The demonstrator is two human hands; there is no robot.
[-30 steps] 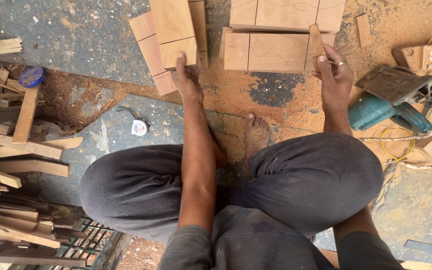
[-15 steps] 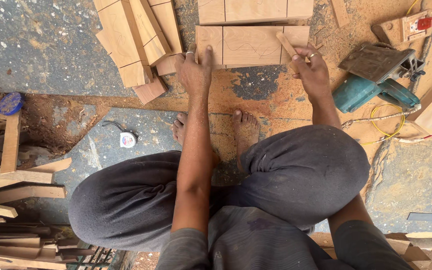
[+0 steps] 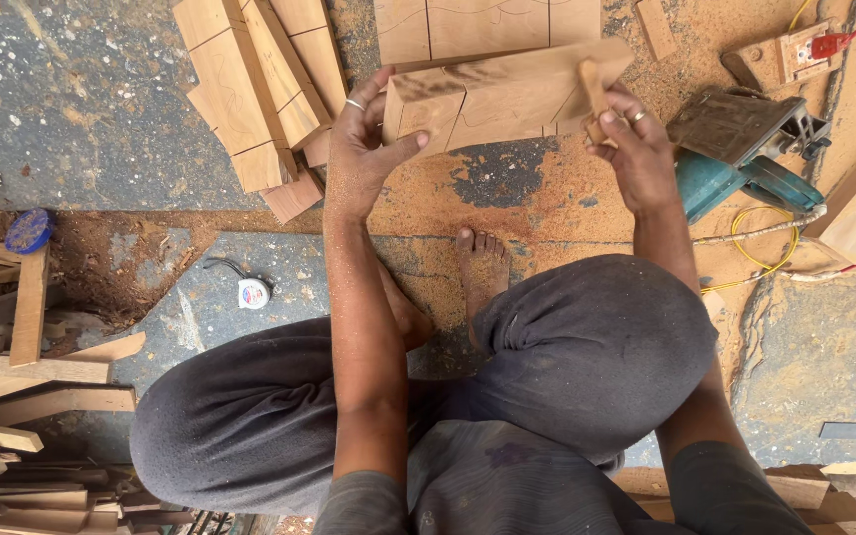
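Fingers of the left hand (image 3: 364, 149) clamp the near end of a long wooden block (image 3: 507, 89), thumb pressed against its face, while the right hand (image 3: 636, 149) closes around a small wooden stick (image 3: 591, 89) held upright against the block's far end; the block sits tilted just above a row of flat boards (image 3: 487, 25) at the top of the view, on a floor (image 3: 507, 208) carpeted in orange sawdust. To carry the step well, by the look of it, the block needs a firm, even grip at both ends and a level face before it meets anything, with the stick kept square to the edge. Largest among the surroundings is the concrete ground, grey and speckled where the dust thins. A fan of pale, square-cut blocks (image 3: 250, 89) lies just left of the left hand, their faces marked with thin curved pencil lines. Rough offcuts (image 3: 12, 396) pile up at the far left. A teal power tool (image 3: 735, 178) with a dark metal base rests near the right hand, a yellow cord (image 3: 755, 238) looping beside it. A small round tape measure (image 3: 253, 292) lies by the knee
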